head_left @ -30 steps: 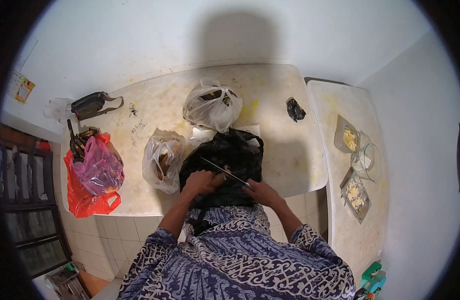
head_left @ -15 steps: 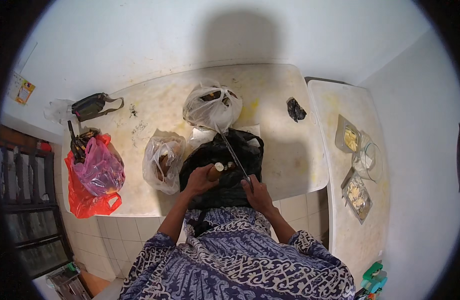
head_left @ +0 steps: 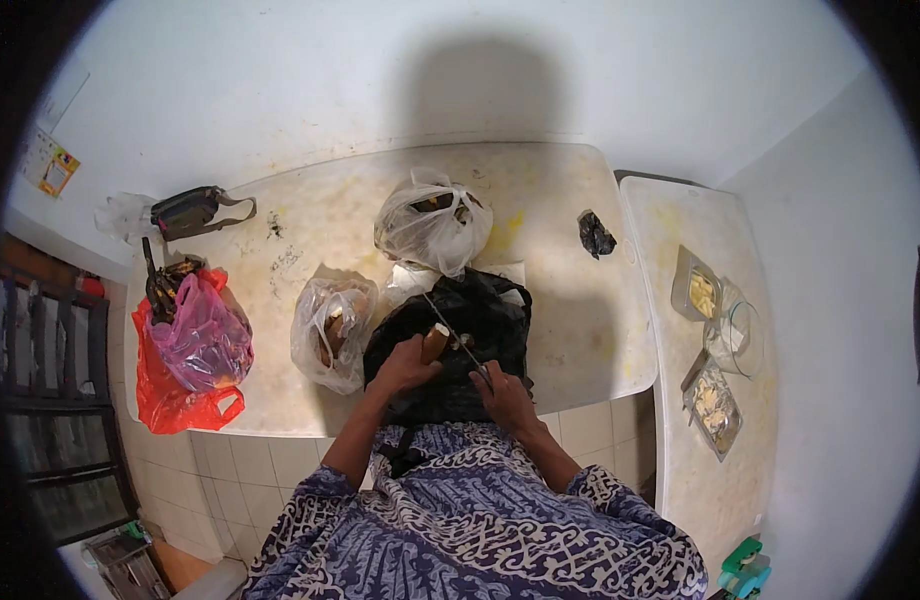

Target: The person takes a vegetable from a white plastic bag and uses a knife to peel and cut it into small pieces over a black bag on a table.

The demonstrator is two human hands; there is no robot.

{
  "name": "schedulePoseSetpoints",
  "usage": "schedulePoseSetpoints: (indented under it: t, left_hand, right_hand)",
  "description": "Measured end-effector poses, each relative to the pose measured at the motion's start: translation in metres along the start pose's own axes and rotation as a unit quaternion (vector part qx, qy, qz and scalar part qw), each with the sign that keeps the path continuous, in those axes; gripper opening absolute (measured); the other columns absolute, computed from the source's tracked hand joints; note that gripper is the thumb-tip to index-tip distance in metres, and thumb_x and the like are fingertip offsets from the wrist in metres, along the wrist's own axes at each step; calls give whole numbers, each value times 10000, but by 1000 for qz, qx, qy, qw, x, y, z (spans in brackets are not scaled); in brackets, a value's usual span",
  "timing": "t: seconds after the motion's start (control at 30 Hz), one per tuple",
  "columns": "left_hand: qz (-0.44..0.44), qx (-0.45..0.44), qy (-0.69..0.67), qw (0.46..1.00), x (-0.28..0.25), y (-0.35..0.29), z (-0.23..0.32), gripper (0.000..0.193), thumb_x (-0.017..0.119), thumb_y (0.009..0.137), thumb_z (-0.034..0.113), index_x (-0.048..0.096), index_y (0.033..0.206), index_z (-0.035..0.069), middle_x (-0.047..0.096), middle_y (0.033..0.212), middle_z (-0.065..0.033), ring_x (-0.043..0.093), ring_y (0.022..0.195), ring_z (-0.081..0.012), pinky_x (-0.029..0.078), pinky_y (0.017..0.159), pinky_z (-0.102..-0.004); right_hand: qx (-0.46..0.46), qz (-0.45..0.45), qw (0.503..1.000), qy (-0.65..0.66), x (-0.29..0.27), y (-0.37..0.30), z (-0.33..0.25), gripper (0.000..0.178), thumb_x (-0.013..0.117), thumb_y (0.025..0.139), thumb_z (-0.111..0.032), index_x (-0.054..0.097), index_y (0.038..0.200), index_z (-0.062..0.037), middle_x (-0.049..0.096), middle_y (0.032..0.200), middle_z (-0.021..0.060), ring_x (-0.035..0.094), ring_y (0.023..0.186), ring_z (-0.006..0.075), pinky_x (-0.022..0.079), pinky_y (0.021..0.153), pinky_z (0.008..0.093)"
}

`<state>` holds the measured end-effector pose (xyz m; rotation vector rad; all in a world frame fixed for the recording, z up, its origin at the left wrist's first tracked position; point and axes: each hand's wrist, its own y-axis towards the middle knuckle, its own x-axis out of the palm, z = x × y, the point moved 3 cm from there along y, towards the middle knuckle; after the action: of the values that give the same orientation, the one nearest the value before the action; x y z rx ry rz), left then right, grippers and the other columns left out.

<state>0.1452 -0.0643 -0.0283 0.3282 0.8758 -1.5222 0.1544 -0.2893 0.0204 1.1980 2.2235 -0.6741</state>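
Print too small to read

On the wall [head_left: 250, 90] at the left, a leaflet [head_left: 52, 166] in white, yellow and orange bears print too small and slanted to make out. A pale sheet [head_left: 66, 96] just above it is too faint to read. Dark marks [head_left: 274, 224] on the tabletop [head_left: 325, 215] form no legible letters or numbers.

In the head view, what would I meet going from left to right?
Purple bag, smaller clear bag, left hand holding a brown piece, right hand holding a knife, crumpled black plastic, glass bowl.
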Motion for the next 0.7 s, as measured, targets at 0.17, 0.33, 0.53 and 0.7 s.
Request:
schedulePoseSetpoints:
  t: [0.17, 0.33, 0.53, 0.7]
  left_hand:
    - [10, -19, 23, 1000, -13, -9, 27, 530, 791, 693, 384, 630, 1011, -9, 669, 1007, -245, 642, 993, -394, 521, 855, -467]
    - [-18, -84, 51, 995, -3, -1, 12, 554, 788, 688, 387, 649, 1036, -20, 667, 1006, -243, 645, 995, -388, 520, 868, -464]
    - [-30, -127, 35, 991, 0, 5, 20, 538, 758, 693, 365, 646, 1050, -22, 663, 1005, -258, 645, 988, -404, 522, 882, -465]
    - [-41, -148, 60, 986, -9, -1, 34, 552, 753, 676, 361, 648, 1060, -22, 667, 1024, -262, 654, 995, -399, 535, 865, -458]
  right_hand:
    - [-14, 17, 1000, -1, -4, 0, 1, 296, 528, 987, -320, 484, 1052, -34, 647, 769, 247, 640, 716, 447, 489, 579, 521]
    - [-35, 3, 999, -16, 1, -3, -4, 319, 516, 994, -326, 479, 1070, -18, 649, 792, 249, 639, 727, 448, 497, 591, 523]
    - [30, -42, 998, -37, 1, -2, -7, 227, 545, 983, -234, 461, 1005, -25, 631, 737, 246, 617, 701, 463, 459, 578, 513]
    - [-161, 133, 972, 105, -69, -12, -93, 188, 555, 979, -171, 454, 1014, -16, 591, 689, 242, 608, 613, 450, 439, 490, 475]
